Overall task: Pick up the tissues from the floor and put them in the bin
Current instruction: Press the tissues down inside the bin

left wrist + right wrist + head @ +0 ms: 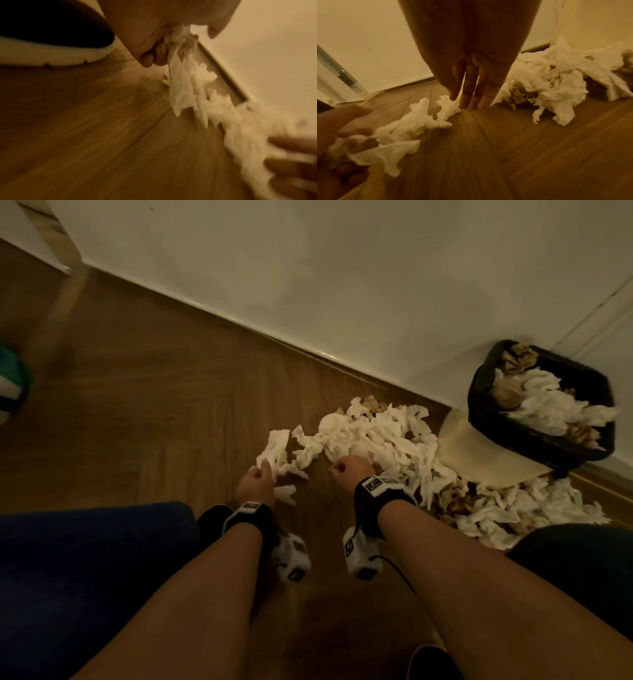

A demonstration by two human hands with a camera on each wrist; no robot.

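My left hand (255, 486) is nearest me, low over the brown herringbone wood floor (154, 412), its fingers curled round a crumpled white tissue (178, 86) that trails down from the fist to the boards. My right hand (349, 469) hangs just beside it, fingers straight, together and pointing down, their tips at the floor against a loose white tissue strand (448, 106); it holds nothing.

Beyond both hands lies the big heap of crumpled white and brown tissues (380, 436), running off past my right hand toward the wall. I cannot count them; they are tangled. Farthest, beyond and to the right of my right hand, is one black-lined bin with a cream body (479, 395), tilted and already heaped to the rim.

The risks I see: the trailing tissue could tear or slip from my left fist as I lift, and anything added to that overfull, leaning bin may slide back out.
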